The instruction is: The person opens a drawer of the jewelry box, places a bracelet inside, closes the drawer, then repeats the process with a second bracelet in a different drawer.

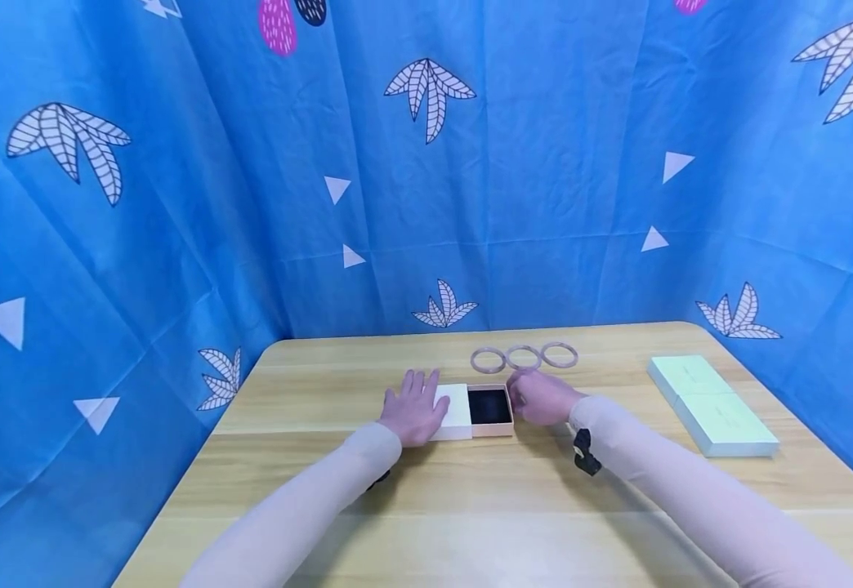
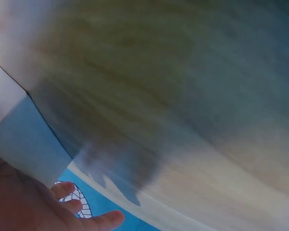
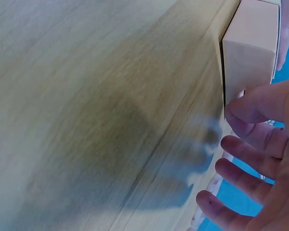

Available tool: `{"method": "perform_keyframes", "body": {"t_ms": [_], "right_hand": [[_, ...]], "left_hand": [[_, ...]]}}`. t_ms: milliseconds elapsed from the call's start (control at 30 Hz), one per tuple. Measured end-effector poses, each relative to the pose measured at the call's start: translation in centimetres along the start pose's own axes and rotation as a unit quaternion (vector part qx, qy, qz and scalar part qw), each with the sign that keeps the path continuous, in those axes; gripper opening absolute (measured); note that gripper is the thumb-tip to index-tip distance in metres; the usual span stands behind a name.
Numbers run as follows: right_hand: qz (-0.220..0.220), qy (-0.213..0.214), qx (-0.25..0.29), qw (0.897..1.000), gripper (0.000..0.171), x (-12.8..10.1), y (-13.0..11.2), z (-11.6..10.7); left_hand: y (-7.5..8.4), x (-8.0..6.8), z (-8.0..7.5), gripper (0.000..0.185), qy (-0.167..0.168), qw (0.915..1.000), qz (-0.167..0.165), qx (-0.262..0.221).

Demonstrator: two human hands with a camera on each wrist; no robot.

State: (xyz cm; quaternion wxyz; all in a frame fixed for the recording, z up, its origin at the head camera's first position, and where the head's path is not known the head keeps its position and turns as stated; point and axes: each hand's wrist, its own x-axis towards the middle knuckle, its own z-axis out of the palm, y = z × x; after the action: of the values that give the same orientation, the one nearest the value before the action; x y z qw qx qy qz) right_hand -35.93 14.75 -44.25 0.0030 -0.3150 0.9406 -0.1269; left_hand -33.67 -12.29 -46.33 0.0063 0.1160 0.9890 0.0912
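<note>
On the table lies a small drawer box with a white sleeve (image 1: 457, 413) and a pale pink inner tray (image 1: 492, 429) slid partly out to the right. A black pad (image 1: 489, 407) lines the tray. My left hand (image 1: 413, 412) rests on the sleeve with its fingers spread away from me. At the tray's outer end is my right hand (image 1: 542, 398). In the right wrist view its thumb and index finger pinch at the edge of the tray's end wall (image 3: 248, 62), while the other fingers hang loosely bent. The left wrist view shows part of the left hand and the box side.
Three pale purple bangles (image 1: 489, 372) lie in a row just beyond the box and right hand. Two light green boxes (image 1: 721, 413) sit end to end at the table's right side. A blue patterned curtain (image 1: 544, 204) hangs behind the wooden table (image 1: 471, 523).
</note>
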Motion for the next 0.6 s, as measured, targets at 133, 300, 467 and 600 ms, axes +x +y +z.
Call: {"method": "perform_keyframes", "body": {"t_ms": [133,300,467,600], "right_hand": [[-0.015,0.006,-0.011,1.0,0.012,0.06,0.08,-0.08],[-0.024,0.014,-0.016,0.999,0.018,0.09,0.25,-0.09],[-0.017,-0.004,-0.012,1.0,0.019,-0.05,0.17,-0.01],[-0.017,-0.001,-0.01,1.0,0.018,-0.04,-0.04,-0.12]], "left_hand": [[0.2,-0.19,-0.43,0.071,0.01,0.9999,0.005,-0.001],[0.24,-0.12,-0.39,0.072,0.013,0.9999,0.009,-0.001],[0.08,-0.18,0.03,0.071,-0.004,1.0,0.006,-0.002],[-0.12,-0.1,0.33,0.072,0.0,1.0,0.003,-0.002]]}}
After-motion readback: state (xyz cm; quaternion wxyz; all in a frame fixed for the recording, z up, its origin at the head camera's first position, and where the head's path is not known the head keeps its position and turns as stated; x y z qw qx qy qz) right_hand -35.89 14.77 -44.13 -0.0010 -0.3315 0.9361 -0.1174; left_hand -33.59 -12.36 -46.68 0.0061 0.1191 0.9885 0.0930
